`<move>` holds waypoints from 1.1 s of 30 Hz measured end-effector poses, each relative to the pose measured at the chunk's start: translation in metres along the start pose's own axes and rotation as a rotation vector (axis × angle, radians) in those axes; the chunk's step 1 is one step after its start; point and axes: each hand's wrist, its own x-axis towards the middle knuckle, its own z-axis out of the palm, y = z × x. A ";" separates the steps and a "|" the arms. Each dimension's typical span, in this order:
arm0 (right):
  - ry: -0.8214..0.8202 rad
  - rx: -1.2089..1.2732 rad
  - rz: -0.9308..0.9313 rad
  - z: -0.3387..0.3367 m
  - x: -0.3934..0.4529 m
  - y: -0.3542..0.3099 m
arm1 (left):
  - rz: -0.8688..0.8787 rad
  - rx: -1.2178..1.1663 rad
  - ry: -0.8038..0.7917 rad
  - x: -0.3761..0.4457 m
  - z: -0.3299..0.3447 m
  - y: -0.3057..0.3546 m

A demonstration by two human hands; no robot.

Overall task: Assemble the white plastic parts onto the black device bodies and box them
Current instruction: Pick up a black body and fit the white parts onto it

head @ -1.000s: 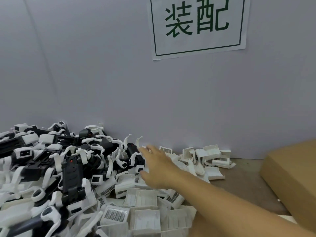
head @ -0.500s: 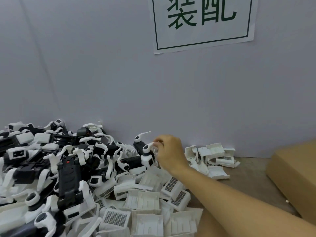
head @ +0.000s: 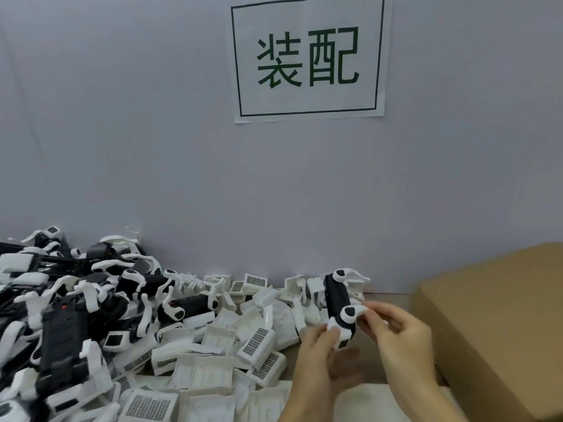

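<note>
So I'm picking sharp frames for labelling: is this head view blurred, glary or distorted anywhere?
Head view: light is soft and even, no glare; the wall sign reads crisply; both hands, left and right, and the black device body they hold are slightly motion-smeared; the left pile softens toward the edge; the sign's frame leans from wide-angle distortion.

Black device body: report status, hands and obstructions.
Both hands, left hand and right hand, grip black device body. Held above white parts pile. Nothing obstructing.

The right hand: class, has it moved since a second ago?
Yes. The right hand has drawn back from the parts pile toward the cardboard box, now holding a black device body.
</note>
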 end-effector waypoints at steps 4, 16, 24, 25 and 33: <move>-0.268 -0.118 -0.018 -0.003 -0.011 0.006 | 0.108 -0.023 0.092 -0.002 -0.002 0.002; -0.323 -0.190 -0.074 -0.031 0.007 -0.005 | 0.403 0.235 0.176 -0.006 -0.007 0.004; -0.725 -0.272 0.137 -0.020 -0.004 0.002 | 0.330 -0.218 0.361 0.002 -0.009 0.013; -0.712 -0.262 0.136 -0.018 -0.003 0.004 | 0.333 -0.228 0.382 0.002 -0.009 0.015; -0.182 -0.161 0.113 -0.012 0.003 0.016 | 0.236 0.073 0.316 0.001 -0.007 0.008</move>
